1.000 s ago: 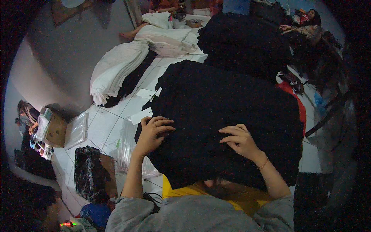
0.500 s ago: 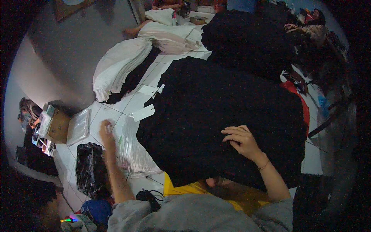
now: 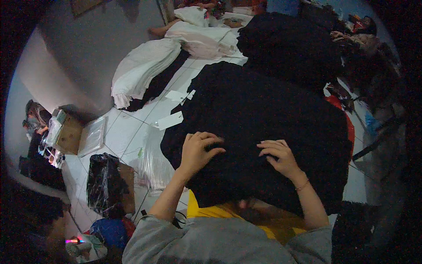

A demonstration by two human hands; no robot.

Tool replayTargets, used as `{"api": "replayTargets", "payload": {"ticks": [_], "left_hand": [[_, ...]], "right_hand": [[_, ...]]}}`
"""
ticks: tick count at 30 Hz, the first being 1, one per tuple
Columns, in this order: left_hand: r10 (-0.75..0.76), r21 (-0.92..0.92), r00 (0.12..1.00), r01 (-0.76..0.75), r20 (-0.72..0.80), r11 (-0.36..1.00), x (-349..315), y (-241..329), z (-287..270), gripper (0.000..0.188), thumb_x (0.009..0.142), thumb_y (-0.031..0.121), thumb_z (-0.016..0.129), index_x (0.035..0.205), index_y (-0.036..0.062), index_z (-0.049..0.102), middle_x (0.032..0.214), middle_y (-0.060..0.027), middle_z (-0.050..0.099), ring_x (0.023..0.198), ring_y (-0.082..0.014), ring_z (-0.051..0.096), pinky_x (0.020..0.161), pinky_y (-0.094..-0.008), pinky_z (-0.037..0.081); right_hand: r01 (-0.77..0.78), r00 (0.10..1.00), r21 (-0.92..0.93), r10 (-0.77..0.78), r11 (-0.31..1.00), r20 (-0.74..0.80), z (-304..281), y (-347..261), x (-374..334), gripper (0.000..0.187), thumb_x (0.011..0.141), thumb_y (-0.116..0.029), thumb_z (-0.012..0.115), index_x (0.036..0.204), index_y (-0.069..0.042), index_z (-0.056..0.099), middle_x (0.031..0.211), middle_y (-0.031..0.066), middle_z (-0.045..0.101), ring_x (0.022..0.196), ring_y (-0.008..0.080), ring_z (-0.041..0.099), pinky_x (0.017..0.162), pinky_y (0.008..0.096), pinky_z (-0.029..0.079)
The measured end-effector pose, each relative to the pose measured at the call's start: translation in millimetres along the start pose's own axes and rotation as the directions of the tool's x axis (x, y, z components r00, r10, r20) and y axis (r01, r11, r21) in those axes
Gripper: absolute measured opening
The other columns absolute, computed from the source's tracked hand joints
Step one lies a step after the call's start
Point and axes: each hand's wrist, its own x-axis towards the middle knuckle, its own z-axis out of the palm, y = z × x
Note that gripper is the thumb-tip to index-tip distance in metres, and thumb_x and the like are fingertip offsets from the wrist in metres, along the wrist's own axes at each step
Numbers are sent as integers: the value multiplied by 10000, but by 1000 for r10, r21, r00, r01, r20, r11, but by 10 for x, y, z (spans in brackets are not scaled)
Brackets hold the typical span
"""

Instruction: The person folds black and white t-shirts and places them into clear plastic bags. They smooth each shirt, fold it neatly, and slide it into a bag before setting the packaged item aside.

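Observation:
A broad pile of black cloth (image 3: 263, 105) lies in front of me and over my lap. White card tags (image 3: 170, 120) stick out from its left edge. My left hand (image 3: 200, 152) rests on the near left part of the cloth, fingers bent and thumb held apart. To its right, my right hand (image 3: 281, 158) lies on the same cloth with fingers loosely stretched and thumb apart. Nothing shows in either hand, though the dark cloth hides detail under the fingertips. Yellow cloth (image 3: 211, 210) shows beneath the pile's near edge.
Clear plastic sheets or bags (image 3: 151, 169) lie left of the pile, beside a black plastic-wrapped bundle (image 3: 103, 185). Farther left stands a cardboard box (image 3: 70, 132). Folded white cloth (image 3: 143, 66) and another black pile (image 3: 285, 48) lie beyond. A person's hand (image 3: 345, 37) shows far right.
My left hand has come from over the floor at the left onto the black cloth. My right hand stays almost in place. The whole view has shifted slightly.

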Motion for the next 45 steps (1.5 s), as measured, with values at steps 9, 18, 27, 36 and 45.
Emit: {"api": "replayTargets", "payload": {"ticks": [9,18,27,36,45], "left_hand": [[-533,300,549,822,-644,484,-908,-1076,-1595,169,789,89,612,931,25,680,914,-138,689,865,-219,662,743,-299,503],[-291,-82,795,294,-533,952,-307,-1059,-1259,508,831,255,723,1233,-4,553,1230,-168,577,1160,-230,520,965,-349,414],[-484,-380,762,639,431,668,803,-485,-67,535,974,460,442,1004,-28,657,882,-118,686,897,-187,649,804,-308,488],[-310,-30,927,311,-212,950,765,-512,-22,270,864,254,661,874,-14,634,731,-197,662,681,-346,661,625,-415,494],[-220,190,971,234,-91,954,1316,-570,229,266,929,170,542,1153,36,597,944,-236,663,890,-353,658,774,-421,489]], "right_hand": [[21,1000,-52,-22,998,-21,9,-40,2,280,715,57,642,935,-116,647,1195,20,632,1176,206,550,968,378,388],[265,963,-352,-267,898,45,-140,-350,202,437,694,33,633,1087,-155,667,1170,54,626,1172,234,543,984,388,397],[-479,797,475,592,738,-118,73,449,932,258,830,-92,654,1078,-32,619,876,82,657,769,158,607,733,309,497],[-304,894,267,371,914,-251,-132,221,428,428,833,-121,669,1236,-98,527,1129,116,592,994,215,584,848,340,487],[-482,872,-628,263,611,-413,-1297,943,-1340,357,823,16,555,1151,-111,617,1232,100,599,1159,276,556,1005,441,408]]}}
